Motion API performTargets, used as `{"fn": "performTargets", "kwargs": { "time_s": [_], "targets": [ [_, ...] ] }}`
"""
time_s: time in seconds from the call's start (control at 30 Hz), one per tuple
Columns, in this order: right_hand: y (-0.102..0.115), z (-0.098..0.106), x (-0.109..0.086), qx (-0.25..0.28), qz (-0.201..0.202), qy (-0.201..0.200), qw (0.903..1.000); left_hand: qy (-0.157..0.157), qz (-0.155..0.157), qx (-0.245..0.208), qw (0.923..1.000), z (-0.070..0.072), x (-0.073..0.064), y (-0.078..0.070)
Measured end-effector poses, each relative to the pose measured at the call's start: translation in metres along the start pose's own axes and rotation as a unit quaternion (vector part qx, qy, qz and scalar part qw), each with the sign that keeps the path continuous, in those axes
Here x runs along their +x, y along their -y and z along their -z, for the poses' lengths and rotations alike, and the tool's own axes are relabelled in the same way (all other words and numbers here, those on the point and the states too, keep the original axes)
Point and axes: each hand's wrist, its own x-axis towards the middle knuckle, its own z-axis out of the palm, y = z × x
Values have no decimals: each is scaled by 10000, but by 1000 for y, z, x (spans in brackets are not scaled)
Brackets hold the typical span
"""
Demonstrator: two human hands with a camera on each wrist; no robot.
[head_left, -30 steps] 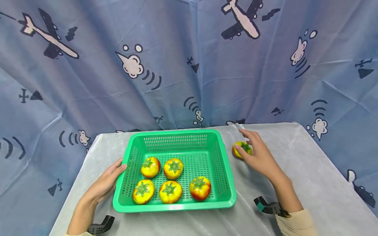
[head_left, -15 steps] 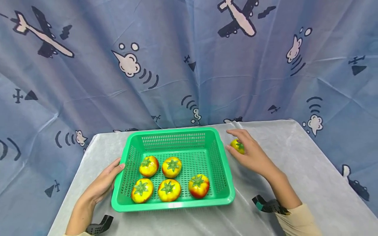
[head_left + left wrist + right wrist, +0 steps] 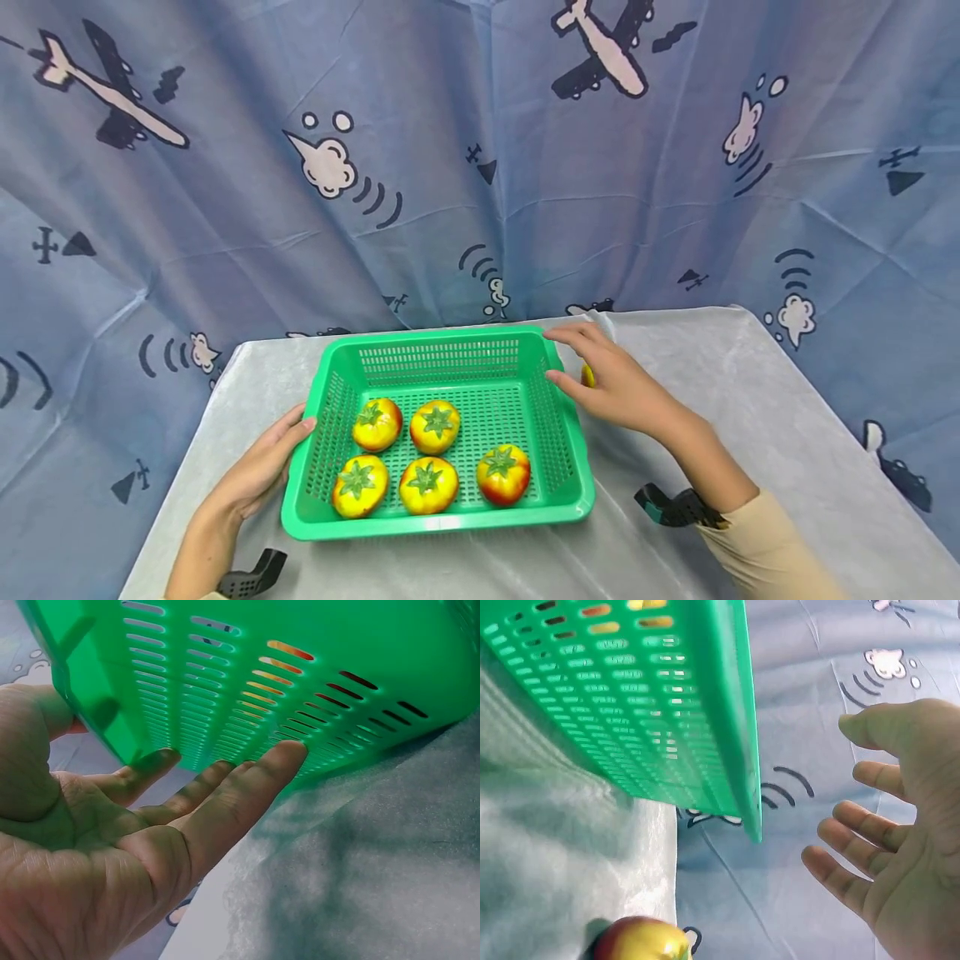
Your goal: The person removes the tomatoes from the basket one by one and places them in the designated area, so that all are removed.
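A green plastic basket (image 3: 480,518) with slotted walls stands on the table, holding several yellow-red tomatoes (image 3: 503,475) with green star-shaped tops. At its left side, my left hand (image 3: 258,467) holds the wall, thumb over the rim and fingers (image 3: 247,791) against the outside. My right hand (image 3: 618,379) is at the right rim, thumb and fingers spread, with nothing in its grasp. In the right wrist view it hangs apart from the basket. Another tomato (image 3: 641,941) lies on the table outside the right wall, mostly hidden behind my right hand in the head view.
A grey-white cloth (image 3: 720,392) covers the table. Behind it hangs a blue curtain (image 3: 420,167) printed with planes and clouds, close to the table's far edge. Each wrist carries a black strapped device (image 3: 675,507).
My right hand has moved left, from over the loose tomato to the basket's right rim. That tomato stays on the table. My left hand keeps its place on the basket.
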Motion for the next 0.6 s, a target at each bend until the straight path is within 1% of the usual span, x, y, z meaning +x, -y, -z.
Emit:
{"fn": "performTargets", "kwargs": {
  "time_s": [0.1,0.17,0.27,0.4,0.53,0.6],
  "targets": [
    [6,-1,4,-18,90,159,9998,-4,-21,-5,10000,-1,0,1],
    [10,-2,8,17,114,270,9996,54,-88,18,9999,1,-1,0],
    [15,-4,14,-32,200,371,9991,62,-91,46,9999,2,-1,0],
    [20,-5,20,-25,238,455,9987,7,-19,41,10000,2,-1,1],
    [26,-5,26,57,262,572,9980,36,-80,29,10000,1,0,2],
    [31,-6,29,116,280,692,9971,45,-111,13,9999,2,0,2]
  ]
}}
